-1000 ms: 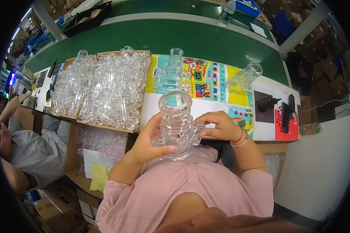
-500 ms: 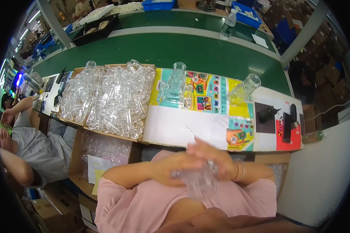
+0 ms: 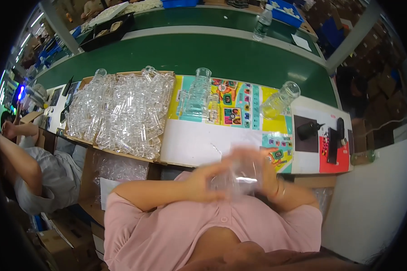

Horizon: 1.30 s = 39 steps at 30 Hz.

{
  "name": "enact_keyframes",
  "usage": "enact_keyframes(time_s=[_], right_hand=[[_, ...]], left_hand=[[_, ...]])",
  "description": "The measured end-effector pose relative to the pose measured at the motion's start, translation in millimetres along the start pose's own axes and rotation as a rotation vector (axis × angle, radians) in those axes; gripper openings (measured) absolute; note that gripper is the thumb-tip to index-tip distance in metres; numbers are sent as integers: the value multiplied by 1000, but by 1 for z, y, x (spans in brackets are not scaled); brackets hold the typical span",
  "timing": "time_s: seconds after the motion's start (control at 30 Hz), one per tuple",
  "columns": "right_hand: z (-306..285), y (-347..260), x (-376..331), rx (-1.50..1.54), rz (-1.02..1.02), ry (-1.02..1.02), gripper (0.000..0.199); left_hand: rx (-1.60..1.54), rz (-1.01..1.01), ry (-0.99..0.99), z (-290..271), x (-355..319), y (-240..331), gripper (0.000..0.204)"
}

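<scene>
In front of my chest I hold a clear plastic vessel (image 3: 246, 174), smeared by motion, so its exact shape is hard to make out. My left hand (image 3: 204, 181) is closed on its left side. Around its right side curls my right hand (image 3: 267, 174), its fingers blurred. Beyond my hands, a clear ribbed bottle-shaped vessel (image 3: 199, 92) stands on the printed sheet, with smaller clear pieces beside it. Farther right, another clear vessel (image 3: 279, 101) appears tilted by the fisheye view. A thin pale strand (image 3: 217, 149) lies on the white sheet near my hands.
At the left, a shallow cardboard box (image 3: 133, 113) is heaped with clear plastic pieces. A black bottle (image 3: 308, 130) and a dark slim tool (image 3: 333, 145) lie at the right. Behind runs a green belt (image 3: 203, 54) bearing a water bottle (image 3: 262, 23). A co-worker's arm (image 3: 20, 158) is at the far left.
The vessel has been raised from low against my chest toward the table edge and turned. Both hands have shifted with it, the right one now along its side. The view has shifted slightly.
</scene>
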State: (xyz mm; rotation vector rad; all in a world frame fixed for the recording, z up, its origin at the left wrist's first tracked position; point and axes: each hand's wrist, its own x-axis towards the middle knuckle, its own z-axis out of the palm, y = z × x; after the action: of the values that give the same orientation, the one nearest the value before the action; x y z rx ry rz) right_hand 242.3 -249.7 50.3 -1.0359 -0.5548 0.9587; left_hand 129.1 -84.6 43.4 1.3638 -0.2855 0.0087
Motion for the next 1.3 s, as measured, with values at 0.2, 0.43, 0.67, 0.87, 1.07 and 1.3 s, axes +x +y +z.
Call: enact_keyframes(time_s=[0.2,0.43,0.67,0.87,1.07,1.3], right_hand=[[-37,-25,30,-327,-357,116,29],[-21,-49,15,-1326,-667,167,22],[-44,-39,9,-1212,-678,214,12],[10,-93,-10,-1212,-888,-98,25],[62,-85,-10,-895,-902,-819,39],[55,-106,-36,1058,971,-916,48]], left_hand=[[-358,-164,372,-6,24,5,75],[182,-34,294,-12,17,-11,86],[566,361,146,-10,41,-18,70],[27,-250,500,-40,109,-30,67],[93,-354,530,-94,180,-62,57],[1103,-64,511,-96,181,-74,44]])
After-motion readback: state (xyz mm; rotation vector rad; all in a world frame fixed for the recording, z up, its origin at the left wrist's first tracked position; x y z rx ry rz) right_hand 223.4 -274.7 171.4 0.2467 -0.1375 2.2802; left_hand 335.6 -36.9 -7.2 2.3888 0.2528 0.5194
